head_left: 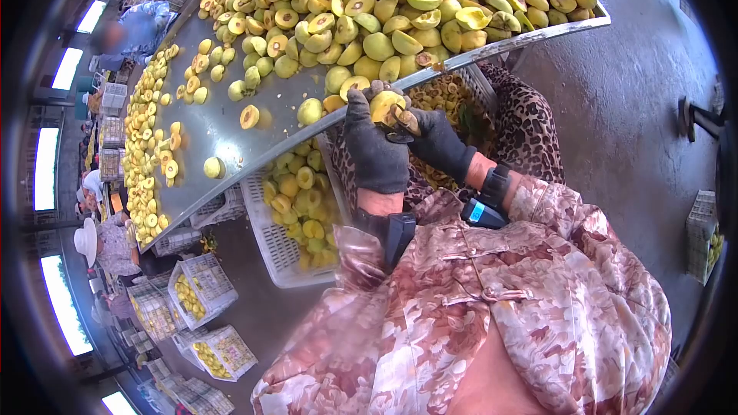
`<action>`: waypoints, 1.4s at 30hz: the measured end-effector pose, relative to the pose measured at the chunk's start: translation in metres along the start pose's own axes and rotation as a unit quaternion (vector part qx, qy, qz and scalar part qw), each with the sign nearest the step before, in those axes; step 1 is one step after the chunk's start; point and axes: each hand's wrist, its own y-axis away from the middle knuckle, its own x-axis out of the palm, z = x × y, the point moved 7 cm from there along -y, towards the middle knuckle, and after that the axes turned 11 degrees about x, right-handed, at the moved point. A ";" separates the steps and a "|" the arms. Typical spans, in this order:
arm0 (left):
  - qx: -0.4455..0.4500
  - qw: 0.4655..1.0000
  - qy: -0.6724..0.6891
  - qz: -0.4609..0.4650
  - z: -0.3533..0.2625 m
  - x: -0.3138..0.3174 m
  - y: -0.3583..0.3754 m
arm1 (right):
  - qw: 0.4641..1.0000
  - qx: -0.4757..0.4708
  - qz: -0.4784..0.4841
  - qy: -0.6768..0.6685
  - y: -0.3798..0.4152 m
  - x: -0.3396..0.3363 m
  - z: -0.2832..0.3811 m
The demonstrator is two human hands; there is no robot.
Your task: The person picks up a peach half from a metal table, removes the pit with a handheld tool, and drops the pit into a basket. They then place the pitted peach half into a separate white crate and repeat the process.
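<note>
My left hand (375, 142), in a dark glove, is closed round a halved yellow-green fruit (387, 106) at the near edge of the metal table (292, 100). My right hand (438, 138), gloved too, grips a small tool with a wooden handle (413, 120). The tool's dark metal end touches the fruit. Under my hands sits a container of brownish fruit scraps (442, 96). A large heap of halved fruit (369, 8) covers the far part of the table.
A white crate (265, 242) of fruit halves stands below the table edge at left. More crates (204, 288) lie at lower left. Co-workers are at the left, one in a white hat (86, 242). Another person's legs (701, 117) show at right, near a crate (701, 238).
</note>
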 end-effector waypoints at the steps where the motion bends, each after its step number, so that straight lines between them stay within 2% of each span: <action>1: 0.000 1.000 0.003 -0.005 0.003 -0.001 -0.001 | 0.999 -0.016 -0.013 0.045 0.000 -0.001 -0.001; 5: 0.007 1.000 0.023 -0.010 -0.001 0.008 0.005 | 0.981 -0.016 -0.030 0.191 -0.004 -0.012 0.020; 7: 0.001 0.999 0.035 -0.009 -0.002 0.014 0.006 | 0.989 -0.001 -0.027 0.142 -0.001 -0.013 0.022; 9: 0.003 1.000 0.011 -0.006 -0.003 0.019 0.008 | 1.000 -0.005 -0.027 -0.009 0.007 -0.004 0.020; 10: 0.006 1.000 -0.001 -0.006 -0.005 0.021 0.007 | 0.999 0.008 -0.020 -0.034 0.007 -0.006 0.020; 12: 0.046 0.996 -0.060 0.038 -0.020 0.031 0.009 | 0.995 0.042 0.000 -0.089 0.013 -0.006 0.025; 14: 0.082 0.989 -0.113 0.058 -0.027 0.036 0.008 | 0.985 0.087 0.084 -0.119 0.014 -0.002 0.026; 18: 0.038 0.992 -0.119 -0.017 -0.023 0.024 0.010 | 0.961 0.148 0.192 -0.135 0.018 0.003 0.038; 21: 0.030 0.978 -0.203 0.040 -0.028 0.017 0.013 | 0.993 -0.035 0.115 -0.012 0.010 0.015 0.032; 22: 0.074 0.956 -0.280 0.047 -0.035 0.018 0.017 | 0.989 -0.055 0.125 -0.047 0.011 0.019 0.033; 23: 0.056 0.968 -0.240 0.034 -0.037 0.018 0.019 | 0.985 -0.076 0.133 -0.081 0.010 0.022 0.033; 25: 0.027 0.987 -0.156 -0.001 -0.046 0.023 0.025 | 0.966 -0.062 0.225 -0.113 0.011 0.029 0.032; 27: 0.020 0.994 -0.105 -0.012 -0.064 0.006 0.020 | 0.920 0.002 0.376 -0.108 0.021 0.028 0.020; 28: 0.067 0.987 -0.142 -0.030 -0.090 -0.041 0.007 | 0.928 -0.027 0.357 -0.106 0.025 0.018 0.034; 29: 0.113 0.976 -0.181 -0.050 -0.116 -0.087 -0.006 | 0.952 0.064 0.296 -0.042 0.026 0.001 0.001; 30: 0.145 0.886 -0.435 -0.070 -0.141 -0.139 -0.030 | 0.959 0.161 0.232 0.020 0.036 -0.019 -0.038; 31: 0.171 0.724 -0.668 -0.025 -0.160 -0.150 -0.042 | 0.964 0.138 0.193 0.121 0.042 -0.030 -0.047; 32: 0.184 0.500 -0.846 0.025 -0.162 -0.151 -0.055 | 0.958 0.112 0.148 0.218 0.044 -0.040 -0.052; 33: 0.275 0.519 -0.807 0.057 -0.152 -0.146 -0.072 | 0.940 0.084 0.098 0.316 0.039 -0.048 -0.053; 34: 0.354 0.532 -0.764 0.087 -0.139 -0.145 -0.082 | 0.957 0.100 0.111 0.248 0.039 -0.044 -0.048; 36: 0.210 0.616 -0.740 0.172 -0.088 -0.163 -0.129 | 0.977 0.128 0.132 0.111 0.030 -0.033 -0.031; 39: 0.096 0.513 -0.831 0.195 -0.071 -0.151 -0.159 | 0.982 0.124 0.139 0.045 0.030 -0.028 -0.033; 40: 0.144 0.474 -0.826 0.270 -0.073 -0.144 -0.165 | 0.979 0.163 0.119 0.009 0.032 -0.034 -0.020; 41: 0.087 0.641 -0.735 0.205 -0.082 -0.159 -0.173 | 0.975 0.188 0.117 -0.025 0.031 -0.041 -0.004; 42: 0.023 0.778 -0.614 0.134 -0.091 -0.169 -0.171 | 0.968 0.213 0.114 -0.062 0.032 -0.046 0.011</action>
